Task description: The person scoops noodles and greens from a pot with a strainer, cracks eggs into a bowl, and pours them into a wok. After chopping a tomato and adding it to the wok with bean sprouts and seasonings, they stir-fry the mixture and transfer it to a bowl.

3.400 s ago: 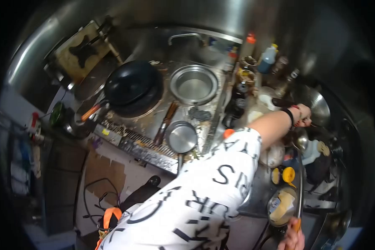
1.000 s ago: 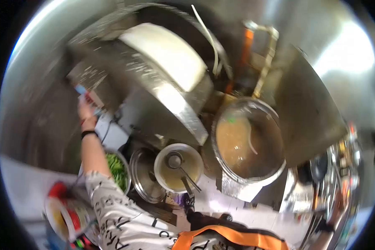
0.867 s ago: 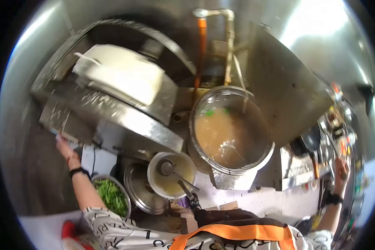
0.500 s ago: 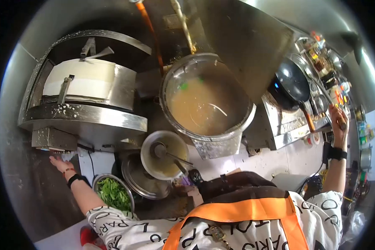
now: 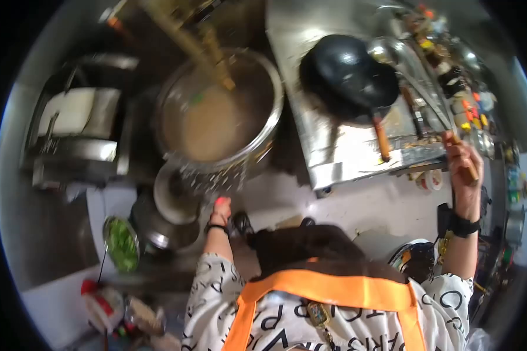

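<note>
In my right hand [image 5: 465, 164] is the wooden handle of a long metal ladle [image 5: 430, 102], its fingers wrapped round it. The ladle's shaft slants up and left over the cooktop toward a round bowl. Beside it a black wok [image 5: 345, 76] with a wooden handle sits on the steel cooktop [image 5: 328, 167]. My left hand [image 5: 219, 209], smeared by motion, is just below the front of a large pot [image 5: 278, 111] of cloudy broth. Its fingers cannot be made out. A pale bowl [image 5: 165, 202] stands to its left, partly hidden by the pot.
At the left is a steel machine [image 5: 93, 151] with a white sheet on it. A bowl of green leaves [image 5: 122, 245] stands below. Seasoning containers [image 5: 468, 111] crowd the right side. Wooden sticks [image 5: 187, 44] lean over the pot. A bin [image 5: 413, 257] stands lower right.
My left hand has moved right, from under the steel machine to near the pot's front. The view has swung toward the cooktop. My right hand keeps hold of the ladle.
</note>
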The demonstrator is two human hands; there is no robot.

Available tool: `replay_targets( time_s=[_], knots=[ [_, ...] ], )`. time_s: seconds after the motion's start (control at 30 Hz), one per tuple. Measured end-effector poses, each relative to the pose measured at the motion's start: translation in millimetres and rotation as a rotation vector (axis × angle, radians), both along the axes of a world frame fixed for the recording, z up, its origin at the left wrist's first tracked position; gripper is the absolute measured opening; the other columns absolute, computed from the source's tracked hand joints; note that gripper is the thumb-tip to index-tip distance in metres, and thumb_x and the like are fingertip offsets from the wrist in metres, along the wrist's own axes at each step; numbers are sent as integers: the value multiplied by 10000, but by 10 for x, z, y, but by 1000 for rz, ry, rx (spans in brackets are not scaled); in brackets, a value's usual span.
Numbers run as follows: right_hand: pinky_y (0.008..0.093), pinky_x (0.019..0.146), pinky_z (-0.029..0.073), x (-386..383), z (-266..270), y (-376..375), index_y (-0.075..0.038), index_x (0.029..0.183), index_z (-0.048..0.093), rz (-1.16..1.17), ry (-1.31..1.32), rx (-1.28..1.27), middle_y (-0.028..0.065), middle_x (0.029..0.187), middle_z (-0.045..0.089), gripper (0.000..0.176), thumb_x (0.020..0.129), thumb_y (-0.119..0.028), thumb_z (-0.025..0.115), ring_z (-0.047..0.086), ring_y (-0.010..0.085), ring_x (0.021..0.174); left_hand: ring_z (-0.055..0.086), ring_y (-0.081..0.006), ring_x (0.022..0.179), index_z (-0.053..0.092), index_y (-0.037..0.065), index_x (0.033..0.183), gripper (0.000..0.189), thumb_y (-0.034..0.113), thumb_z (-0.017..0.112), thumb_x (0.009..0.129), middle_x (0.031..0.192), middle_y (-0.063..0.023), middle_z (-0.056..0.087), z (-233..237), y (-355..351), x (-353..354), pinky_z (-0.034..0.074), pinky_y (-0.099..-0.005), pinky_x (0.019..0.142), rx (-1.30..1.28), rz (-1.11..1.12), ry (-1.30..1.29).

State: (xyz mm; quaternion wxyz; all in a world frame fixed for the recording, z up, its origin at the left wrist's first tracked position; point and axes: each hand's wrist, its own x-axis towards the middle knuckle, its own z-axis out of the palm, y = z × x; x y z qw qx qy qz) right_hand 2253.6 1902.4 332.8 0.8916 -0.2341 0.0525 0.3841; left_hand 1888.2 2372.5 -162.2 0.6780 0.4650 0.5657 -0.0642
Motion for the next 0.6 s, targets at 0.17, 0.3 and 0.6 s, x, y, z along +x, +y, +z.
replay_targets(
  time_s=[0.17,0.3,0.6],
  knots=[
    [174,526,486,36,84,-141,142,1179,281,-15,11,-54,169,1073,395,383,859,-20,415,452,89,699,491,-188,625,379,115,1261,541,134,587,762,808,-54,532,-246,-473,676,409,-341,502,157,60,107],
    [134,464,438,132,11,-239,128,1131,336,20,-16,-85,161,1027,429,326,841,5,420,421,59,654,519,-178,591,375,95,1275,534,120,565,777,804,-73,535,430,-570,684,412,-317,447,113,-200,210],
    [202,497,469,682,54,-654,131,1157,267,-16,242,368,132,971,413,380,854,-32,428,467,97,691,568,-126,751,456,36,1218,426,137,552,816,919,-49,595,1303,-1029,1113,458,-267,612,171,-595,141]
  ],
)
